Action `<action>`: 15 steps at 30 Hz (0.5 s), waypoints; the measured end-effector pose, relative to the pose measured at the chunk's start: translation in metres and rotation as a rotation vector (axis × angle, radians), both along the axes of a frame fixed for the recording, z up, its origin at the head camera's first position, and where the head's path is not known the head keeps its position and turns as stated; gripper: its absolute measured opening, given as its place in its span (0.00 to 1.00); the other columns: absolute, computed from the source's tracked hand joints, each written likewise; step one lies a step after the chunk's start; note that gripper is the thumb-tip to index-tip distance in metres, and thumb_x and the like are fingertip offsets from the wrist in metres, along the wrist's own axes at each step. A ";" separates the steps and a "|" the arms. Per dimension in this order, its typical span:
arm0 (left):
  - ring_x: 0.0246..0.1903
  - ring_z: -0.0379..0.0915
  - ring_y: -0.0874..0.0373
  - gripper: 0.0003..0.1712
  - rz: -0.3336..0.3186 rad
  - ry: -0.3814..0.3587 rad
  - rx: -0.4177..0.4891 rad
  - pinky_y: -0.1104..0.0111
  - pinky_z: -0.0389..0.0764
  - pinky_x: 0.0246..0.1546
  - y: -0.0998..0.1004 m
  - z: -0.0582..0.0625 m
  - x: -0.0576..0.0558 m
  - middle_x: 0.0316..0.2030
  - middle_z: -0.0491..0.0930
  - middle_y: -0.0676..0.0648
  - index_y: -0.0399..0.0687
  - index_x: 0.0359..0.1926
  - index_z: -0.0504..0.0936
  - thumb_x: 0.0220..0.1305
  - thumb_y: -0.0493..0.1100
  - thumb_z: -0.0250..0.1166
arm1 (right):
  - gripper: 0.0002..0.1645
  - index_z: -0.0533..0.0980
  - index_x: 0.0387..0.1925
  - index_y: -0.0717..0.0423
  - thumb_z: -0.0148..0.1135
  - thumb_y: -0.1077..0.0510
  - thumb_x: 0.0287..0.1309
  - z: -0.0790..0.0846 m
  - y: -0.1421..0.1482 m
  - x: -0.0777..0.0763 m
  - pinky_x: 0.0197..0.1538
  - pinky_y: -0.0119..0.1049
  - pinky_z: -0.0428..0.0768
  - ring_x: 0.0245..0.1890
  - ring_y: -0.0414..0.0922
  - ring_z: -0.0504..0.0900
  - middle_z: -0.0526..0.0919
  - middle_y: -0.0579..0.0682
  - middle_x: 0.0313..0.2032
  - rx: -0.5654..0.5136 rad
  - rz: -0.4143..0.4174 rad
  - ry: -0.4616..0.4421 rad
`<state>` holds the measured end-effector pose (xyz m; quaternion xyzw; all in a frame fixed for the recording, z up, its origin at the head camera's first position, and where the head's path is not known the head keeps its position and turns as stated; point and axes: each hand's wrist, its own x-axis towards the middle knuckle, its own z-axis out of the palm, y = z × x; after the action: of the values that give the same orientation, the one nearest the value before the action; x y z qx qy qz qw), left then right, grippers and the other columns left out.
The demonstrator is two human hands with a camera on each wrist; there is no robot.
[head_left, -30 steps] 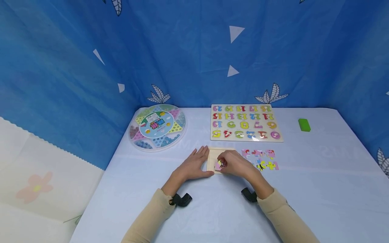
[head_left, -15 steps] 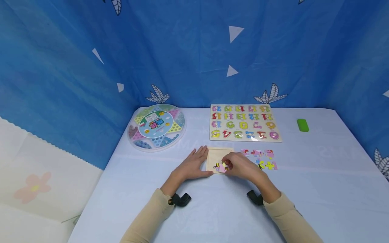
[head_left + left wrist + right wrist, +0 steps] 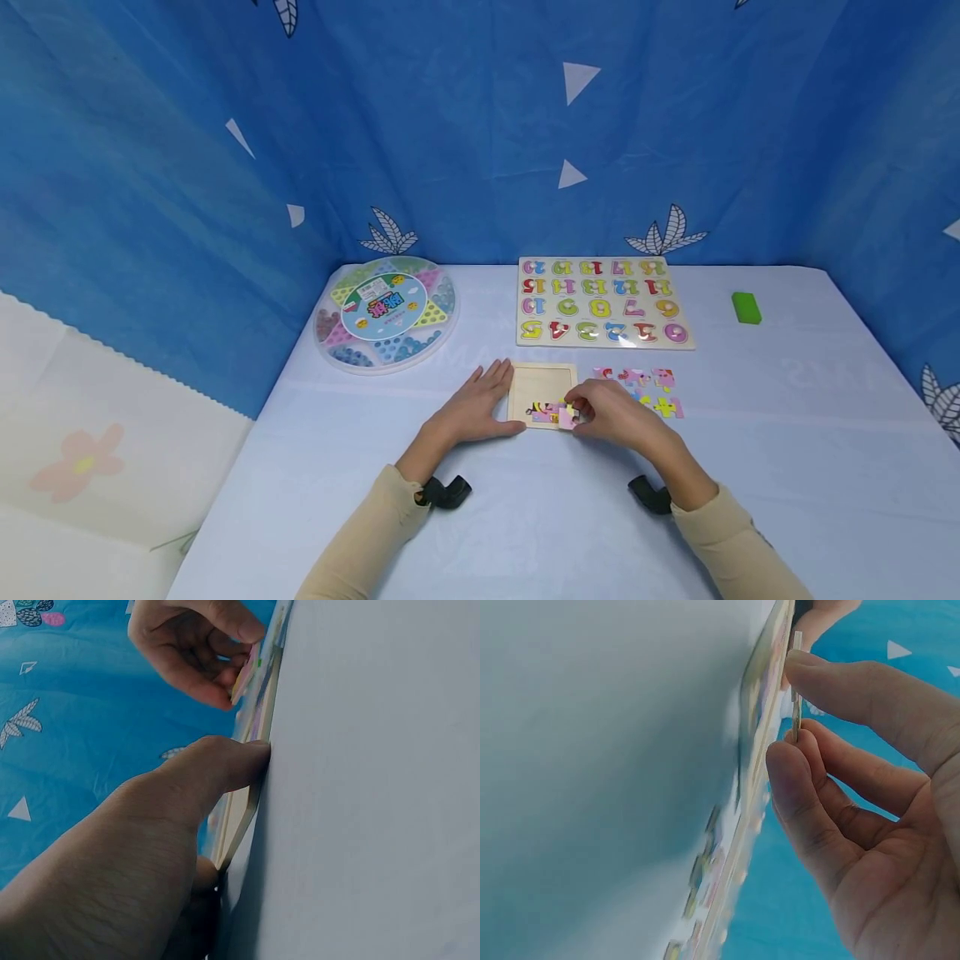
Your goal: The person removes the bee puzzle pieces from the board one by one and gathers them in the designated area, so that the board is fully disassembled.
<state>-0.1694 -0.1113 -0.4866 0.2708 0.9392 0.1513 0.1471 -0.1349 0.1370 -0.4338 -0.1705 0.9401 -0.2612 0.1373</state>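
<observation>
Apparently mid-placement: puzzle piece (image 3: 567,419) over the wooden tray (image 3: 540,381), below centre frame.
Right hand (image 3: 611,408) pinches it; left hand (image 3: 474,413) braces the tray, fingers spread (next probably needs careful alignment).

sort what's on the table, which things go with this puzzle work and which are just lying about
Part of the work:
- wooden tray, left hand against its edge
- puzzle piece pinched by the right hand
- loose puzzle pieces beside the tray

Seemingly just lying about:
- number board
- round game box
- green block
</observation>
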 end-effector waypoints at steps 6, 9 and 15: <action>0.78 0.33 0.56 0.58 -0.003 0.001 0.002 0.58 0.41 0.78 -0.001 0.001 0.000 0.78 0.41 0.48 0.44 0.77 0.45 0.59 0.71 0.58 | 0.22 0.82 0.45 0.60 0.76 0.63 0.43 -0.002 0.007 0.002 0.34 0.30 0.75 0.31 0.41 0.72 0.78 0.45 0.29 0.000 -0.012 0.006; 0.78 0.33 0.56 0.58 -0.002 -0.001 0.004 0.58 0.41 0.78 -0.001 0.001 0.000 0.78 0.41 0.49 0.44 0.77 0.45 0.59 0.71 0.58 | 0.22 0.82 0.44 0.61 0.76 0.64 0.43 -0.003 0.009 0.003 0.33 0.30 0.76 0.30 0.40 0.72 0.78 0.45 0.29 -0.004 -0.008 0.013; 0.78 0.33 0.57 0.58 -0.006 -0.007 0.005 0.58 0.40 0.78 0.000 0.001 0.001 0.78 0.41 0.49 0.44 0.77 0.45 0.60 0.71 0.57 | 0.22 0.82 0.44 0.61 0.76 0.63 0.43 -0.004 0.017 0.006 0.33 0.28 0.75 0.30 0.40 0.72 0.79 0.45 0.29 0.013 -0.003 0.025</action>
<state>-0.1685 -0.1115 -0.4855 0.2733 0.9375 0.1543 0.1501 -0.1290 0.1543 -0.4379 -0.1717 0.9437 -0.2531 0.1262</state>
